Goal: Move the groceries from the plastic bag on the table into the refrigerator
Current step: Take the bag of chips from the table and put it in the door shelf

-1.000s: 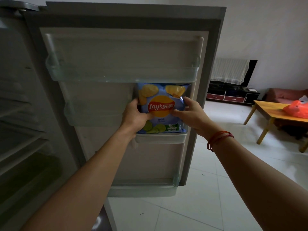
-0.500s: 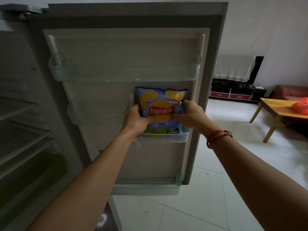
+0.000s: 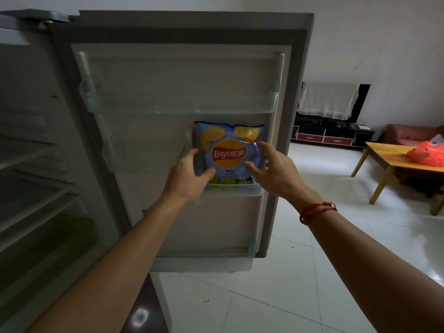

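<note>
Chip bag (image 3: 229,155), one, in door bin (image 3: 236,191).

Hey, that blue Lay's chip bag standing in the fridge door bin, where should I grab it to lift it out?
Take the chip bag by its upper side edges, left and right, coming from the front, then lift straight up. It stands upright with its bottom sunk behind the front wall of the door bin, so only the upper part is free to pinch.

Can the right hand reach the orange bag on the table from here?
Probably not: the right hand is at the chip bag in the fridge door; the orange bag lies on the table across the room, beyond arm's reach.
</note>
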{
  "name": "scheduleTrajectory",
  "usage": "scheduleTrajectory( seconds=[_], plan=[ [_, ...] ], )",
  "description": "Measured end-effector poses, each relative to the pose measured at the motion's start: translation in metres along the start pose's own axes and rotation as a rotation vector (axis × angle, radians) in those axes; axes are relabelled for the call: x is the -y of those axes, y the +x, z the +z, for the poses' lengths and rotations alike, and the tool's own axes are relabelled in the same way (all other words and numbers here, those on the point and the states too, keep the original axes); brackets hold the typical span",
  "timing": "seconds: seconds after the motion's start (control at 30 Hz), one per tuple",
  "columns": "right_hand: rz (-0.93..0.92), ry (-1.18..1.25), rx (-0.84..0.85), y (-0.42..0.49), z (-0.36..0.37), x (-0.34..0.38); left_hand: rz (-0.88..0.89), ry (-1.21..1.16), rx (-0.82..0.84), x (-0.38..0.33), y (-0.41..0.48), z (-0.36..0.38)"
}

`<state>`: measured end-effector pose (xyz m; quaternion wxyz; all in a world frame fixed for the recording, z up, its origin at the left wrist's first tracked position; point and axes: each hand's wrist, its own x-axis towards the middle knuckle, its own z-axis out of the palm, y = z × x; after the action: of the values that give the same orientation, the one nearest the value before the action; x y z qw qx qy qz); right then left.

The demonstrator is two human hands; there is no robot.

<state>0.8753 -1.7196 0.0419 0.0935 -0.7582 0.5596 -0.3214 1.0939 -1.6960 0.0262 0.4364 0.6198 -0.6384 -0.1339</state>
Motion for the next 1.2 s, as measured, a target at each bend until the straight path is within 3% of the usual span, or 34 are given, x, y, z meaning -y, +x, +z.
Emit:
scheduleTrajectory(
  seconds=[0.43, 0.9, 1.2],
  plan=[
    [-0.025, -0.412, -0.043, -0.08, 0.01, 0.001, 0.304, 0.563, -0.092, 0.012, -0.087, -0.02],
    [-0.007, -0.432, -0.046, -0.11, -0.014, -0.01, 0.329, 0.616, -0.099, -0.008, -0.106, -0.008],
    [0.128, -0.48, -0.088, -0.139, -0.049, -0.048, 0.436, 0.544, -0.037, -0.033, -0.1, 0.042]
  ],
)
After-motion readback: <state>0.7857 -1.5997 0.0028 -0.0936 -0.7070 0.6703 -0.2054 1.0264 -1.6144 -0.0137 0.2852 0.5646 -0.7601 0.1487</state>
